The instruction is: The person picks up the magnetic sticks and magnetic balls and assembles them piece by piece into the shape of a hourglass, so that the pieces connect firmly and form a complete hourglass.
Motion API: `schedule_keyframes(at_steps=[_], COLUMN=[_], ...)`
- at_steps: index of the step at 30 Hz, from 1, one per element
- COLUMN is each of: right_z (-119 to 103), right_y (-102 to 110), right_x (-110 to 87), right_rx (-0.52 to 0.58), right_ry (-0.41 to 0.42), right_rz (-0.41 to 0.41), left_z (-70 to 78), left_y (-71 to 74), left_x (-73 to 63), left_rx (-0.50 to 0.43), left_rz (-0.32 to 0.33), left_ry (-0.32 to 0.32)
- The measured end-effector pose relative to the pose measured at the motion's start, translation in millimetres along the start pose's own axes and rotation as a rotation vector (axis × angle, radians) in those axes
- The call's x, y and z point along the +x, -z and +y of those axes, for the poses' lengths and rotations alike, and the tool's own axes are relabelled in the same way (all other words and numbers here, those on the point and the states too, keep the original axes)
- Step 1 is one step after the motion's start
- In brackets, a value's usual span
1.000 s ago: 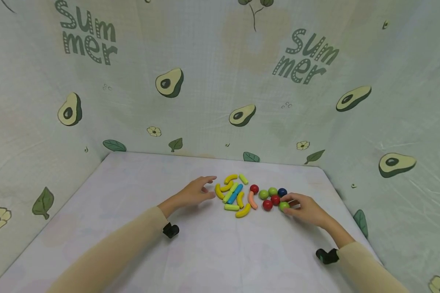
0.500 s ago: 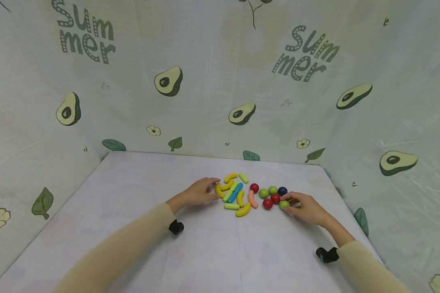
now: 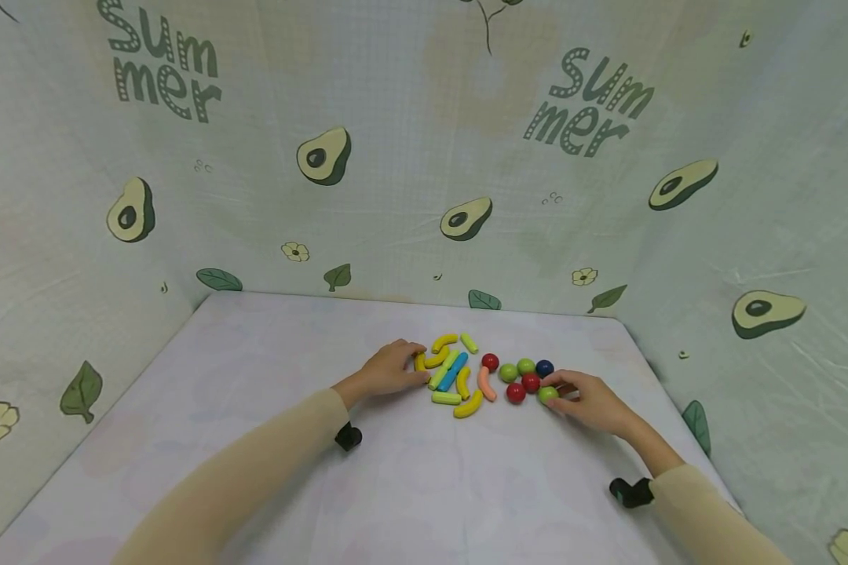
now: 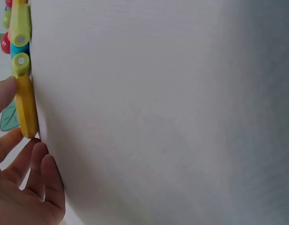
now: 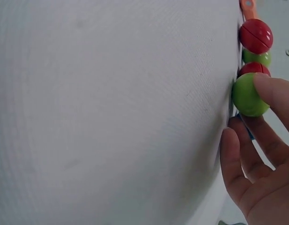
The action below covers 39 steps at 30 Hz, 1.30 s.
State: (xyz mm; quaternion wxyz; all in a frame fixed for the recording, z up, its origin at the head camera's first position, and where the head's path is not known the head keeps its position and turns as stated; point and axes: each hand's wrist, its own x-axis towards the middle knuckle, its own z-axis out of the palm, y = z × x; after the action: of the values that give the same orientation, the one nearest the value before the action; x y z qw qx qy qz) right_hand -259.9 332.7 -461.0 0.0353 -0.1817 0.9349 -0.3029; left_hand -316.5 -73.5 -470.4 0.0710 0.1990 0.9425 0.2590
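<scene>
Your left hand (image 3: 390,369) has slid in from the open worktop (image 3: 268,408) to the yellow curved stick (image 3: 420,362) at the left end of the pile, toward the far edge; your right hand (image 3: 588,402) has barely shifted. Sticks sit grouped left and balls right, probably so each hand can work its own side. Your left fingers curl loosely beside the yellow stick, thumb touching it, without closing round it. Your right thumb and fingertips pinch the green ball (image 3: 547,395), nearest you among the balls.
</scene>
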Motion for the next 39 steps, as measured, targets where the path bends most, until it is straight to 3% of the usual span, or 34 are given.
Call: schedule_keyframes(at_steps=[7,20,31,39], right_z=[0,-2,-3,-3], right_y=[0,-2,-2,-1], right_x=[0.0,-0.9,-1.0,-0.8], right_rx=[-0.013,-0.016,-0.014,-0.022], right_ry=[0.012,0.010,0.011,-0.004], right_rz=[0.004,0.004,-0.001,0.003], left_z=[-0.8,-15.8,-11.0,-8.6], left_y=[-1.1,16.5,12.0,14.1], left_x=[0.0,-5.4,-2.4,1.8], left_rx=[0.022,-0.020,-0.031,-0.108], left_rz=[0.003,-0.096,-0.005,-0.016], left_ry=[0.000,-0.038,0.002,0.046])
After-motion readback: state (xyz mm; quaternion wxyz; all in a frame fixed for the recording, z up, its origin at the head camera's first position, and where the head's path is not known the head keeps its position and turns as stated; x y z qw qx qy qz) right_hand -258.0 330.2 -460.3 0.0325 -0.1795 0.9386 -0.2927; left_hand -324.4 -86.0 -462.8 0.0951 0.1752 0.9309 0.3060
